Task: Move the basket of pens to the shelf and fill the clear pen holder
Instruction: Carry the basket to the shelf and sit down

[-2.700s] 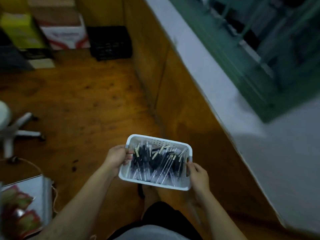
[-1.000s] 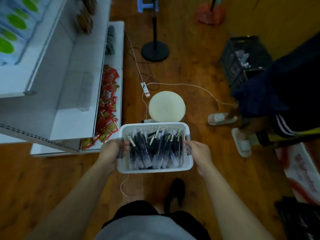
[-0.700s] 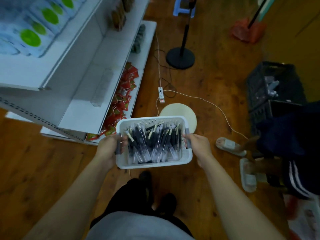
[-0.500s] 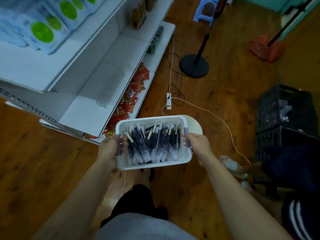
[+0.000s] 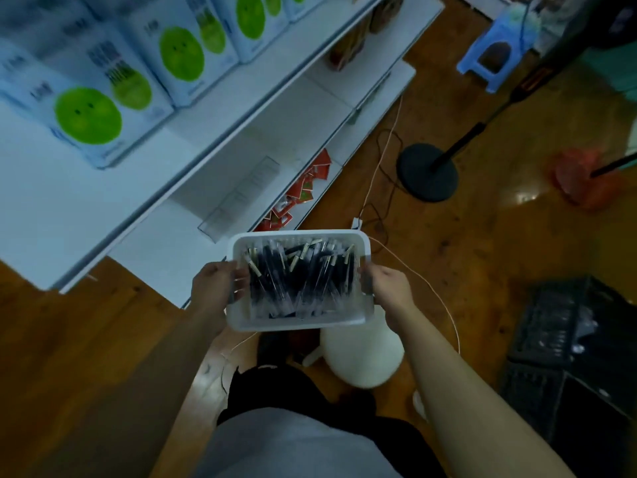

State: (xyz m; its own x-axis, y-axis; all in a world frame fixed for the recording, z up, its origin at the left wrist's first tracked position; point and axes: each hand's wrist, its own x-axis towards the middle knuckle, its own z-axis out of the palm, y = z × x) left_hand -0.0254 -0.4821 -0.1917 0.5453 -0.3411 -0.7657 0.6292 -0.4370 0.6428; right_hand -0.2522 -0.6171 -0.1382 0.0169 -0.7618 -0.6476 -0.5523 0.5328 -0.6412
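Stage: You are mid-carry. I judge the first half of the task close to its end and the second half unstarted.
Left hand [image 5: 215, 284]: It is wrapped round the left end of the basket [image 5: 296, 324], with the fingers curled over the rim.
Right hand [image 5: 387, 288]: It is clamped on the right end of the basket at the grey grip.
Basket: It is held about level in the air between your two hands and rests on nothing. It is just off the near corner of the middle shelf [image 5: 162, 257], above the floor and the white stool [image 5: 362, 353].
Pens [image 5: 303, 274]: A dense heap of dark pens in clear sleeves lies in the basket. I see none outside it.
Clear pen holder [image 5: 241, 198]: It lies long and low on the middle shelf, along its front edge and just beyond the basket. It looks empty, though the blur makes that uncertain.
Done: You have brought the basket up to the shelf unit.
Left to do: Set the basket down on the shelf, then move pens into the holder until it is full.
Landing spot: The bare white stretch between the holder and the shelf's near corner looks like the natural place.
Watch: The stool and the white cable [image 5: 444, 305] lie on the floor close to your feet.
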